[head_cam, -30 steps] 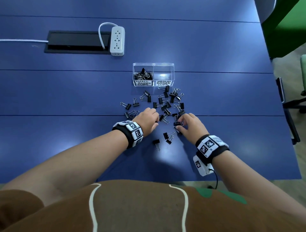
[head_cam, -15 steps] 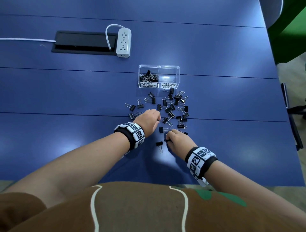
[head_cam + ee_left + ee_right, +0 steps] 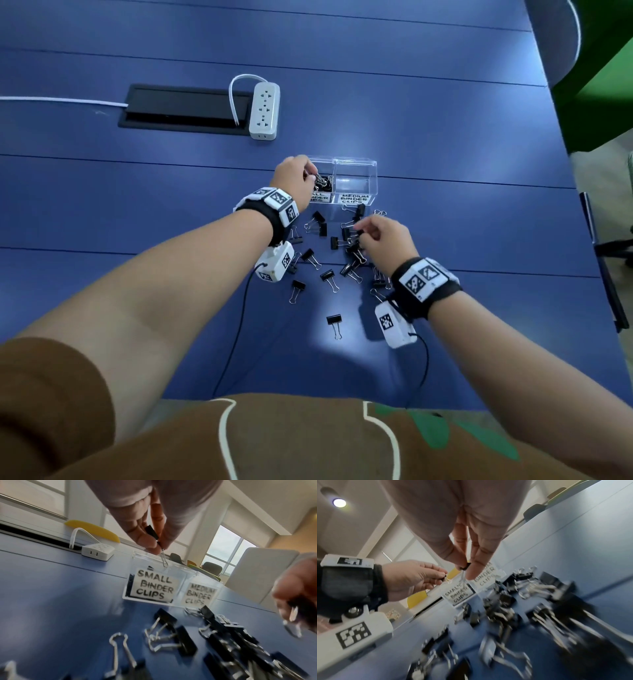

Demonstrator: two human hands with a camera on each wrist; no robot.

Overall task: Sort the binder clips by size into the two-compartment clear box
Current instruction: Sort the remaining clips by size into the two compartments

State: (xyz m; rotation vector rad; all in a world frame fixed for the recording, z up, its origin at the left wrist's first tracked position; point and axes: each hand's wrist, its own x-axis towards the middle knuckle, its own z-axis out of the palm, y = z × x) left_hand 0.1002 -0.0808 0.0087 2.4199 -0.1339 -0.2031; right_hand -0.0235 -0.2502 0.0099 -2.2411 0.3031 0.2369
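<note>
The clear two-compartment box (image 3: 354,163) stands on the blue table, labelled "small binder clips" (image 3: 155,587) on the left and "medium binder clips" (image 3: 355,198) on the right. Several black clips lie in the left compartment; the right one looks bare. My left hand (image 3: 297,178) hovers over the left compartment, pinching a small black clip (image 3: 151,532) with its wire handles hanging down. My right hand (image 3: 383,236) is raised above the loose pile of clips (image 3: 346,253) and pinches another small black clip (image 3: 465,565).
A white power strip (image 3: 263,110) and a black cable hatch (image 3: 185,108) lie at the back left. The table's right edge runs past a green wall and a chair. One clip (image 3: 334,322) lies alone nearest my body. Wrist camera cables trail over the table.
My left hand rose from the pile and went forward to the small-clip compartment with a clip. My right hand picked a clip off the table and lifted it above the pile.
</note>
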